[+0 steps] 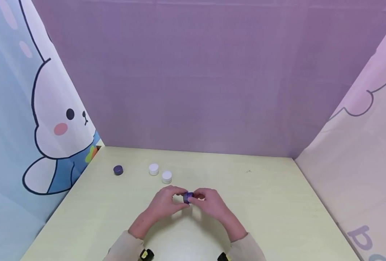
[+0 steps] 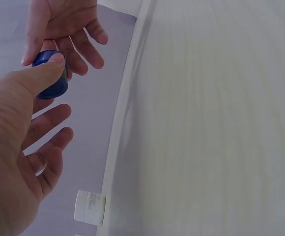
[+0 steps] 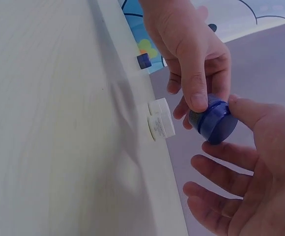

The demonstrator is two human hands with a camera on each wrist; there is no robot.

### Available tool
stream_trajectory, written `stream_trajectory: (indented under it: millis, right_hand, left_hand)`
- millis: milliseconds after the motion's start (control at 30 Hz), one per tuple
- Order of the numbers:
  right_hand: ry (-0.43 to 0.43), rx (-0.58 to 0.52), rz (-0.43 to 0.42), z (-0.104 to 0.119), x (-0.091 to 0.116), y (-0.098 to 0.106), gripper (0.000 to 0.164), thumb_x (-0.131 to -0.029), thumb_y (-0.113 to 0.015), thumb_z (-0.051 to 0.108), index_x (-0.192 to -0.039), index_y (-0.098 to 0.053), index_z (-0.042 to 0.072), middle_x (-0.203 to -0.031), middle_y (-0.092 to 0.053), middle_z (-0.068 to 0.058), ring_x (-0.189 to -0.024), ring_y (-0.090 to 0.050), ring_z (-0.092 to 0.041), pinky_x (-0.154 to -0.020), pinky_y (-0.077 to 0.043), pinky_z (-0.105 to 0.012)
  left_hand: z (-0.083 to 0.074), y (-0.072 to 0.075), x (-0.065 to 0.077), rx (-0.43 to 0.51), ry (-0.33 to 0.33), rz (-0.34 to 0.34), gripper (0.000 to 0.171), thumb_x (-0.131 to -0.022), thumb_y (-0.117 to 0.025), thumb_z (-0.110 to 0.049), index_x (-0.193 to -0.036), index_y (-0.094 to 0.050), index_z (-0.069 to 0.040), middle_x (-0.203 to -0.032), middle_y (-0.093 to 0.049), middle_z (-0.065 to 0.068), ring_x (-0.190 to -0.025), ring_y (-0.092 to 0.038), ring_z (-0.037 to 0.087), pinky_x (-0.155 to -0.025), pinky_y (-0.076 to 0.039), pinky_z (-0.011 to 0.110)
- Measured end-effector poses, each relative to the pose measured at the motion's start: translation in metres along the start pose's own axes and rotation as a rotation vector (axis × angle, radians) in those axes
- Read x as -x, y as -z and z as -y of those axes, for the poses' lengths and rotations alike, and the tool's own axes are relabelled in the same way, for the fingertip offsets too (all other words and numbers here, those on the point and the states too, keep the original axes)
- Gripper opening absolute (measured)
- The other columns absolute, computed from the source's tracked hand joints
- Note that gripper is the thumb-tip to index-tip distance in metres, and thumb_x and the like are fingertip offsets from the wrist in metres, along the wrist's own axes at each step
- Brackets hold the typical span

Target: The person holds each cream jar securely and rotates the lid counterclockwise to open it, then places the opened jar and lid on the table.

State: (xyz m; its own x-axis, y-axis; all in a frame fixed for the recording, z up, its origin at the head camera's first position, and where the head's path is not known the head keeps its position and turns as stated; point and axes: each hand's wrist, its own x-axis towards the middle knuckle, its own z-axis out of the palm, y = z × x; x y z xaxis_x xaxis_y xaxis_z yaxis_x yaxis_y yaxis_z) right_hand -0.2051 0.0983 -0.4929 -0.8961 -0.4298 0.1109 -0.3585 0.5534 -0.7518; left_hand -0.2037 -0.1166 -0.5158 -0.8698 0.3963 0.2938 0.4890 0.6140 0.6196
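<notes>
A small dark blue-purple jar with a lid [image 1: 188, 197] is held sideways above the table between both hands. My left hand [image 1: 164, 203] pinches the jar's body with thumb and fingers from the left. From the right, my right hand [image 1: 213, 205] pinches the lid end. The right wrist view shows the smooth blue lid [image 3: 220, 124] fitted against the speckled body [image 3: 197, 119]. In both wrist views the other fingers are spread away from the jar.
Two white lidded jars [image 1: 153, 169] [image 1: 167, 177] stand on the pale table [image 1: 277, 210] beyond my left hand. Farther left is another dark purple jar [image 1: 118, 170]. A purple cloth [image 1: 196, 79] hangs behind the table, with patterned cloths at both sides.
</notes>
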Motion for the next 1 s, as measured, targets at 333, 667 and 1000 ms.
stream_trajectory:
  millis: [333, 667, 1000]
  right_hand:
    - [0.084, -0.083, -0.008, -0.0037, -0.0002, -0.0019, 0.032, -0.082, -0.079, 0.024, -0.11, -0.069, 0.014, -0.099, -0.07, 0.001, -0.095, -0.066, -0.029, -0.077, -0.052, -0.042]
    - [0.056, -0.073, -0.029, -0.0012, 0.0001, -0.0031, 0.025, -0.088, -0.073, 0.027, -0.109, -0.068, 0.014, -0.096, -0.069, 0.005, -0.093, -0.063, -0.021, -0.075, -0.051, -0.034]
    - [0.054, -0.089, -0.026, -0.0008, 0.0004, 0.0007, 0.03, -0.086, -0.075, 0.022, -0.111, -0.066, 0.008, -0.1, -0.068, 0.002, -0.096, -0.063, -0.028, -0.073, -0.052, -0.033]
  left_hand:
    - [0.0025, -0.0012, 0.0009, -0.005, 0.004, 0.0, 0.04, -0.08, -0.073, -0.055, -0.111, -0.072, -0.03, -0.103, -0.066, -0.022, -0.096, -0.06, 0.005, -0.085, -0.049, 0.036]
    - [-0.0005, -0.0013, 0.0006, -0.012, 0.007, -0.003, 0.036, -0.079, -0.08, -0.04, -0.112, -0.072, -0.028, -0.102, -0.066, -0.019, -0.095, -0.062, 0.012, -0.082, -0.049, 0.036]
    - [0.0006, 0.0011, 0.0005, -0.011, 0.027, 0.011, 0.037, -0.079, -0.079, -0.039, -0.113, -0.071, -0.027, -0.104, -0.066, -0.019, -0.097, -0.063, 0.014, -0.083, -0.049, 0.036]
